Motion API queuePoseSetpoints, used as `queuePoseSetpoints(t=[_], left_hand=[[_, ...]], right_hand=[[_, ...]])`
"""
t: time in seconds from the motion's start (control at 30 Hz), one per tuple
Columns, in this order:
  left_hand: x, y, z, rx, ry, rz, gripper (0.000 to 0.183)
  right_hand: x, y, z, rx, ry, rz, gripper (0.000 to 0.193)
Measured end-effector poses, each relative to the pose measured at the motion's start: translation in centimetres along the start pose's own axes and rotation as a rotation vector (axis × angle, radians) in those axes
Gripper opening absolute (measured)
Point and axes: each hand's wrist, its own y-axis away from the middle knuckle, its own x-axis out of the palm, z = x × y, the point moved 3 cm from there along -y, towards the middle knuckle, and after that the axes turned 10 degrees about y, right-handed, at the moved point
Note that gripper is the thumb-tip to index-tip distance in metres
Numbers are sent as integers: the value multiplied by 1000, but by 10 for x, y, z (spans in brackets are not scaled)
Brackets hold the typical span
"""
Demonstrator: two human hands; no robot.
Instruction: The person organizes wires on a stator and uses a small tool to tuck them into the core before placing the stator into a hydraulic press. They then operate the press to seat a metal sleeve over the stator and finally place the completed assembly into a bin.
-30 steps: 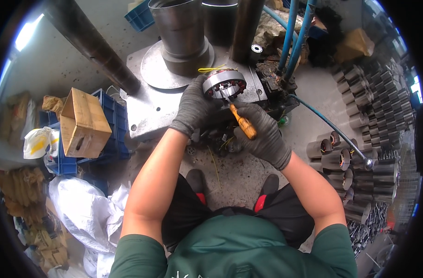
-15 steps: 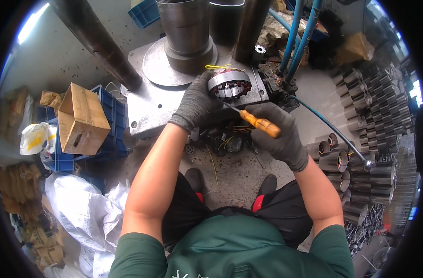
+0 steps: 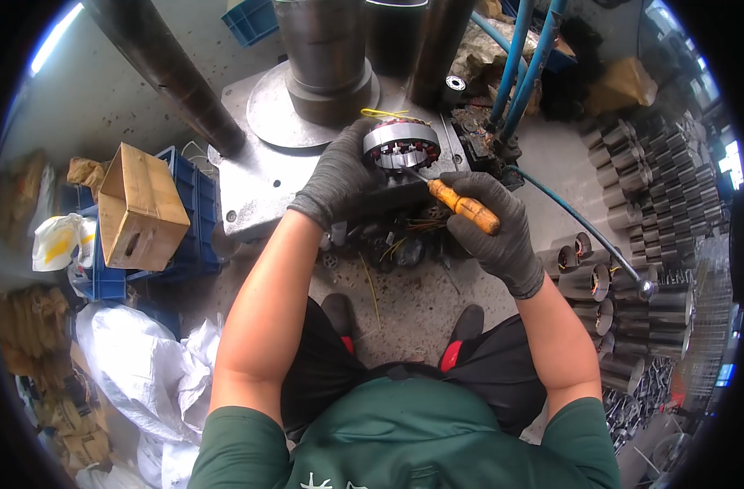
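A ring-shaped motor stator [image 3: 401, 140] with a silvery core, dark red windings and yellow leads is tilted up at the front edge of the metal press bed [image 3: 262, 183]. My left hand [image 3: 339, 171], in a dark grey knitted glove, grips its left side; some of the fingers are hidden behind it. In my right hand [image 3: 494, 236], gloved alike, is a screwdriver [image 3: 463, 205] with an orange-yellow wooden handle. Its thin shaft points up and left to the stator's lower rim; whether the tip touches cannot be made out.
A thick steel cylinder [image 3: 327, 57] stands on a round plate behind the stator, between dark columns [image 3: 164, 73]. Blue hoses [image 3: 528, 69] and a ball-ended lever [image 3: 647, 288] are at right, beside stacked metal cylinders [image 3: 633, 175]. Left are a cardboard box [image 3: 144, 208] and white sacks [image 3: 140, 350].
The screwdriver and my right hand have shifted slightly right, its tip now at the stator's lower rim. The stator has tipped a little, still in my left hand.
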Motion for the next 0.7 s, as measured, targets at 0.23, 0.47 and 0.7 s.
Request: queuePoseSetpoints(t=[0.23,0.47,0.7], left_hand=[[7,2,4,140,6,-48,85],[19,3,4,120,140,-100,97],[16,5,1,110,-3,-104,92]], right_hand=[[10,2,-2,-157,115,14,41],[27,9,7,-250,288,-8,48],[35,6,22,-221,395,14,49]])
